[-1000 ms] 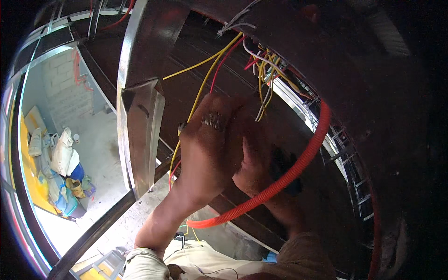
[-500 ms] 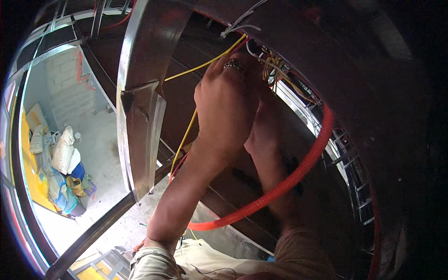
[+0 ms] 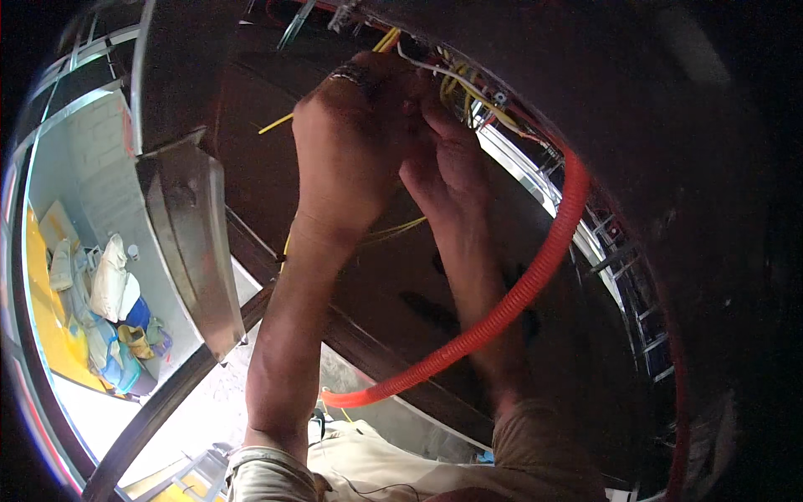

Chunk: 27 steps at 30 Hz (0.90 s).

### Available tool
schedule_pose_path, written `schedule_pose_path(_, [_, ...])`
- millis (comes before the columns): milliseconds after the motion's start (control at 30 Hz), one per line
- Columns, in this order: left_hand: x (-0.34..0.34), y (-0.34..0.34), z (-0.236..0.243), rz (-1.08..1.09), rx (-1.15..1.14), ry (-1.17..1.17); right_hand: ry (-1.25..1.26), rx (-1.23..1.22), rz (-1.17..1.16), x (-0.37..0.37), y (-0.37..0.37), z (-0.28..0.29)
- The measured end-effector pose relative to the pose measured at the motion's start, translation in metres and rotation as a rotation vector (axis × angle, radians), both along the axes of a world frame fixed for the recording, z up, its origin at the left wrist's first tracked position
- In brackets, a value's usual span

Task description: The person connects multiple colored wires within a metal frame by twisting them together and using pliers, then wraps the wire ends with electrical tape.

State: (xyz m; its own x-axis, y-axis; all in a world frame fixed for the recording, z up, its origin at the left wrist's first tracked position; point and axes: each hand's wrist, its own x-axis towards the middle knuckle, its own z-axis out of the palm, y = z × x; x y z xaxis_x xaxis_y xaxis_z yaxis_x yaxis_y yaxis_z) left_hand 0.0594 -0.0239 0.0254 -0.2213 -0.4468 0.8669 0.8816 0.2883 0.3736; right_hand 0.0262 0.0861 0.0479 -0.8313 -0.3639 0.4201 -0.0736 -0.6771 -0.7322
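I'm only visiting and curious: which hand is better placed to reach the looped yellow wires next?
Probably the right hand: in the picture it lies just below the looped yellow wires, while the left hand is farther left. What either holds is too dark to tell.

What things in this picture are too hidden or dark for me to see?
All in the head view:
- Left hand: fingertips hidden by its own back and shadow.
- Right hand: whether it grips anything, hidden by shadow and the left hand.
- Wires: too tangled and dark to follow each one.
- White bundle: too small to identify.
- Pale clothing: cut off by the lower edge.
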Motion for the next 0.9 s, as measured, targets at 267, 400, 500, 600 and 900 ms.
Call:
schedule_pose_path(267, [0.001,-0.001,0.003,-0.008,0.091,-0.012,0.157,-0.017,0.198,-0.011,0.008,-0.003])
schedule_pose_path(400, [0.015,0.000,-0.001,0.084,0.012,-0.025,-0.026,-0.032,0.145,0.003,0.001,-0.009])
schedule_pose_path(500, [0.041,0.008,-0.010,0.088,0.060,-0.126,-0.013,0.076,-0.030,0.041,0.004,-0.018])
schedule_pose_path(600, [0.078,0.023,-0.037,-0.076,0.079,-0.247,0.036,0.423,-0.113,0.064,0.036,-0.029])
schedule_pose_path(900, [0.149,0.048,-0.147,-0.446,-0.067,-0.360,0.017,1.236,-0.078,0.110,0.123,-0.042])
